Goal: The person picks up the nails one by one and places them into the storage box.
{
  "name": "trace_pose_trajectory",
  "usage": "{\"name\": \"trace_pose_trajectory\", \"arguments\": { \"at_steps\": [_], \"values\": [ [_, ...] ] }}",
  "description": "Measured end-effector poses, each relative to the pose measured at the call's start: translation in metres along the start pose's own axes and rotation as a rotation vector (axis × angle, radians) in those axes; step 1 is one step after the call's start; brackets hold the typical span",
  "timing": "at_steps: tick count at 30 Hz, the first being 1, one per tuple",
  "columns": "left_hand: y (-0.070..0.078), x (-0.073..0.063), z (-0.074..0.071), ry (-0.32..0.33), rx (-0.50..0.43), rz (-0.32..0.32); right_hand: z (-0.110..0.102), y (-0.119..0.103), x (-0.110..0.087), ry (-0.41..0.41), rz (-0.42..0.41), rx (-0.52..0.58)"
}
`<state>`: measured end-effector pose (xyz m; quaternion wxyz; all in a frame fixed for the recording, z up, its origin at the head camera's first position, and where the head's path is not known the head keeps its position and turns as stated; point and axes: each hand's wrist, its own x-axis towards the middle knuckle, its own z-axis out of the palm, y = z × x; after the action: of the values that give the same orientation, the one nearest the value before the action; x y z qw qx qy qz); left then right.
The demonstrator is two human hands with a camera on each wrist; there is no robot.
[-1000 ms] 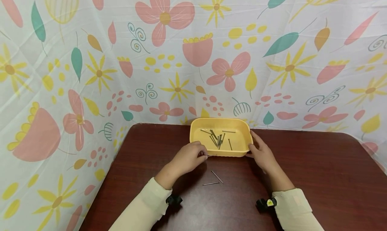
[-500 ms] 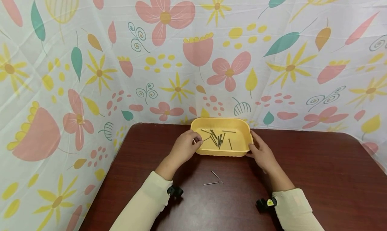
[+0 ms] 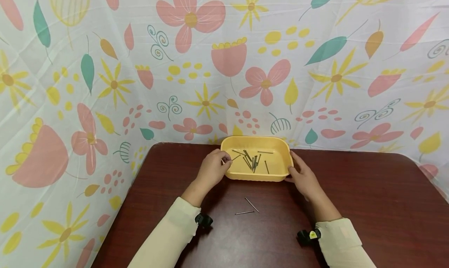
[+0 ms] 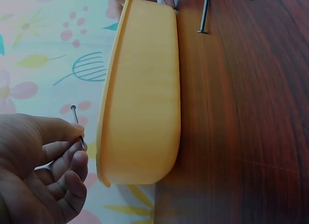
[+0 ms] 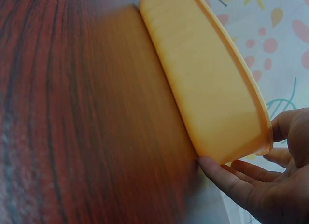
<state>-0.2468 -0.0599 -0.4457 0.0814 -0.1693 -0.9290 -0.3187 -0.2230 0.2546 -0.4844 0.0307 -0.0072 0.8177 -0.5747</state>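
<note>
A yellow plastic tray (image 3: 256, 177) stands at the far side of the table, with several nails (image 3: 266, 167) lying inside it. My left hand (image 3: 209, 169) pinches one nail (image 4: 75, 115) between thumb and fingertips. That nail is held above the tray's left rim, its headed end pointing inward over the tray. At the other end, my right hand (image 3: 306, 179) holds the tray's right side, thumb (image 5: 224, 178) low against the wall and fingers up by the rim. Two nails (image 3: 251, 205) lie on the table in front of the tray.
The dark red-brown wooden table (image 3: 280, 229) extends around the tray. A white cloth (image 3: 298, 65) with a flower and leaf print hangs right behind the tray and along the left side.
My left hand has lifted the nail from the tray's front left edge, moving slightly left and away from me to over the left rim. The right hand and tray have stayed in place.
</note>
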Motion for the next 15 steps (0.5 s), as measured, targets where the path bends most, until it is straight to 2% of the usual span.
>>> {"name": "trace_pose_trajectory", "arguments": {
  "at_steps": [6, 10, 15],
  "values": [
    [-0.001, 0.0018, 0.0008, -0.006, -0.005, -0.029, -0.0001, 0.0002, 0.001, 0.001, 0.013, -0.011],
    [-0.0001, 0.0008, 0.0013, -0.018, -0.036, -0.066, -0.0004, 0.0012, 0.0017, 0.0, 0.014, -0.007],
    [0.001, 0.0001, 0.0014, -0.013, -0.069, -0.078, -0.001, 0.0015, 0.0013, -0.004, 0.01, 0.003]
  ]
}}
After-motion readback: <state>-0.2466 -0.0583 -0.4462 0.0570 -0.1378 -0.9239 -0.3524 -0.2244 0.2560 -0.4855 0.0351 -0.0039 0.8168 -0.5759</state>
